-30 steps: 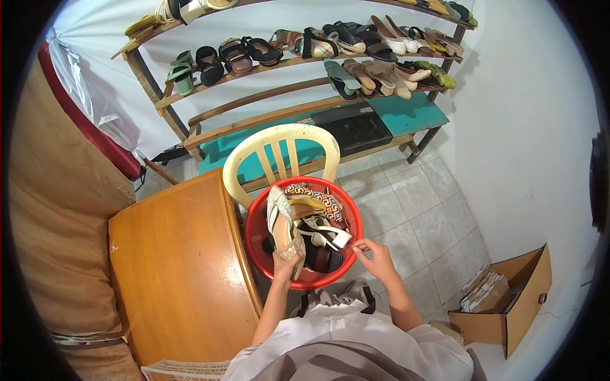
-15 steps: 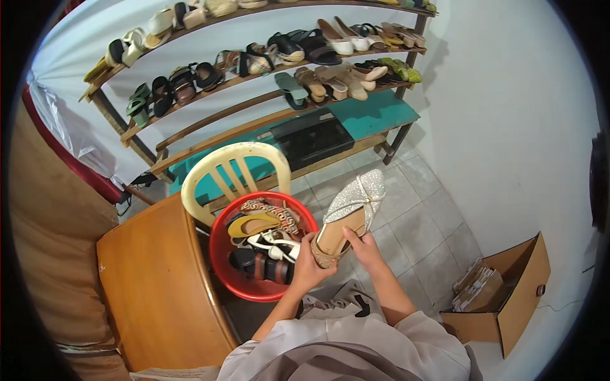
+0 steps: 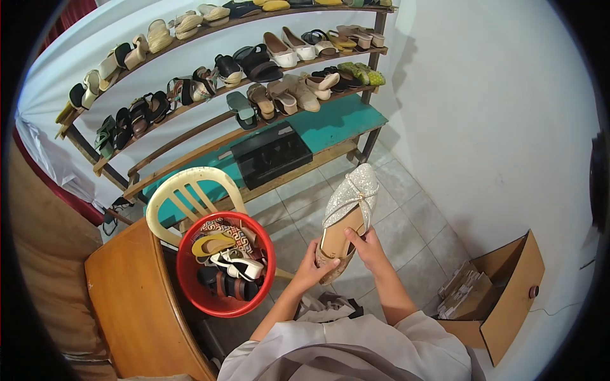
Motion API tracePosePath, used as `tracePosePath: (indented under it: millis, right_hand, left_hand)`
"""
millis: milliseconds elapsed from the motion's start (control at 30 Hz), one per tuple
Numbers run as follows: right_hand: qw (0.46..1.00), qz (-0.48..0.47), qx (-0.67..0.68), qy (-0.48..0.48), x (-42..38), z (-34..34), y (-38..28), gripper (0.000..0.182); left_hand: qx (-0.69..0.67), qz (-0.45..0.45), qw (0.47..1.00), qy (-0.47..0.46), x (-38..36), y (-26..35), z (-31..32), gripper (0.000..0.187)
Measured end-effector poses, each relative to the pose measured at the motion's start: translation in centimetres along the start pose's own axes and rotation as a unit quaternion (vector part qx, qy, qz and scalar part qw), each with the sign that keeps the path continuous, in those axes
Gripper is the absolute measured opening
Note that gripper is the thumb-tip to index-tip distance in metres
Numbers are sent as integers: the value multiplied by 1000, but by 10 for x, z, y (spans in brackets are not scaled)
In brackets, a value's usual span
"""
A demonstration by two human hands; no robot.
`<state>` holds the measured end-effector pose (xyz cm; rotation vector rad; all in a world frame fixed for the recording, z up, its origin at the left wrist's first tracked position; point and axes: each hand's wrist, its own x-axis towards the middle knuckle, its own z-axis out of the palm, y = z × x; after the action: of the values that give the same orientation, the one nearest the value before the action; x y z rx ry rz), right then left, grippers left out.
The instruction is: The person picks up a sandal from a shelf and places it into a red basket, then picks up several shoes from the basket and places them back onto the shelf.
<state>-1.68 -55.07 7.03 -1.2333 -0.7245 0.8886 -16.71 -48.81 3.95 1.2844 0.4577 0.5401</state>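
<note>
A glittery silver pointed shoe [image 3: 348, 200] with a tan insole is held up in front of me, toe pointing away. My left hand [image 3: 313, 270] is closed around its heel end from the left side. On the right, my right hand [image 3: 367, 249] grips the shoe's edge, thumb resting on the insole. Left of the hands, a red basin [image 3: 269, 270] holds a yellow shoe [image 3: 213, 245], white sandals [image 3: 238, 263], dark sandals with brown straps [image 3: 225, 284] and a patterned item [image 3: 236, 235].
Wooden racks [image 3: 222, 90] with several rows of shoes stand ahead, above a teal bench [image 3: 337, 117] bearing a black box [image 3: 270, 154]. A cream plastic chair [image 3: 190, 174] is behind the basin. A wooden table [image 3: 127, 298] is left; an open cardboard box [image 3: 508, 292] is right.
My view has turned to the right, so the rack, chair and basin sit further left. Both hands still hold the silver shoe, which is slightly more upright.
</note>
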Motion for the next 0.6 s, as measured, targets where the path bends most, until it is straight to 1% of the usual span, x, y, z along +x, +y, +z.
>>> tracePosePath:
  millis: [33,133,233,333,433,533,567,600]
  right_hand:
    - [1000,8,6,-3,4,-3,1,39]
    - [998,33,-11,-52,21,-5,1,42]
    - [993,48,-33,-98,45,2,-1,47]
    - [988,94,-26,-124,76,10,6,55]
    - [972,110,-45,-202,109,16,24,68]
    - [953,126,-67,-269,141,28,27,78]
    - [938,154,-95,-294,155,31,37,83]
    - [935,165,-99,-298,166,35,41,83]
  left_hand:
    - [-43,-22,999,7,1,2,2,56]
    - [-98,-86,990,60,11,1,0,45]
    - [-95,-62,988,105,23,2,-4,39]
    - [-136,-67,981,124,42,1,-18,37]
    - [-135,-52,972,185,71,0,-38,38]
    - [-156,-32,960,232,103,17,-67,40]
    - [-152,-54,952,260,113,20,-78,41]
    - [-168,-56,946,270,122,24,-88,42]
